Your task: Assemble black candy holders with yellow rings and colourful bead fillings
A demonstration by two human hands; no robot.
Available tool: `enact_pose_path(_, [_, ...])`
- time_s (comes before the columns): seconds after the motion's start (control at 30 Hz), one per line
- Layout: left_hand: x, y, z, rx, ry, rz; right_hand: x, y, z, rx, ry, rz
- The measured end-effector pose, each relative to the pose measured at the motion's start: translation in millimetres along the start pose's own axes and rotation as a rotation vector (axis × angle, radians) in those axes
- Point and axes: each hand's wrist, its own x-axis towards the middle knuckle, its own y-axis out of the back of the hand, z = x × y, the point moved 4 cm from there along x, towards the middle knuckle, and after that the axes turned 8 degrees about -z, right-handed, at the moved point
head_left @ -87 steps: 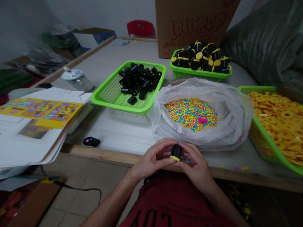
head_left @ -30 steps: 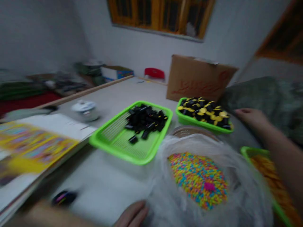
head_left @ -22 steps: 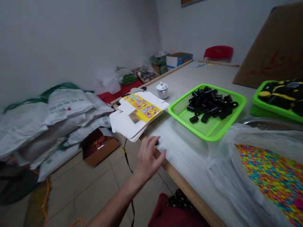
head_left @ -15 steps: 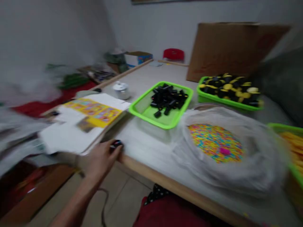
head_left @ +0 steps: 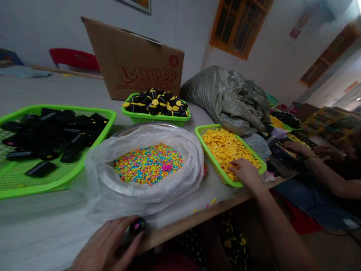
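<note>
The left hand (head_left: 108, 241), at the bottom of the frame left of centre, has its grip clamped on a black tube (head_left: 137, 226), thumb on one side and fingers on the other; the tube's end, with a pink spot showing, faces up at the near edge of the counter (head_left: 42, 229); half a second ago this hand was over by the stacked sheets, which are now out of view.

The right hand (head_left: 246, 172), absent then, is now right of centre, fingertips down among the yellow rings (head_left: 225, 146) in their green basket (head_left: 213, 161); whether its grip is apart or together on a ring, I cannot tell; the change seems to mean that both hands are engaged at once, one with the tube and one at the rings.

Between the hands, mid-frame, lies a plastic bag (head_left: 135, 199) open around small coloured candies (head_left: 149, 162), with a pink piece (head_left: 167, 168) on them; loose black tubes (head_left: 76, 146) fill a basket at the left; a co-worker's hand (head_left: 299, 147) is farther right.
</note>
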Motion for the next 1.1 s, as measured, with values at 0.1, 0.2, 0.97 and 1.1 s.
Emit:
enact_pose_path(0.1, [10.0, -20.9, 4.4, 0.036, -0.117, -0.033, -0.3, -3.1, 3.2, 0.018, 0.000, 0.035])
enact_pose_path(0.2, [13.7, -25.3, 4.8, 0.047, -0.132, -0.044, -6.2, 4.2, 6.0, 0.066, 0.019, 0.119])
enact_pose_path(0.97, [-6.8, -10.1, 39.8, -1.561, 0.775, -0.128, -157.3, -49.0, -212.8, 0.744, 0.974, 0.105])
enact_pose_path(1.1, [-11.7, -8.2, 37.7, -1.470, 0.755, -0.175, -153.6, -66.4, -217.5, 1.028, 0.603, -0.234])
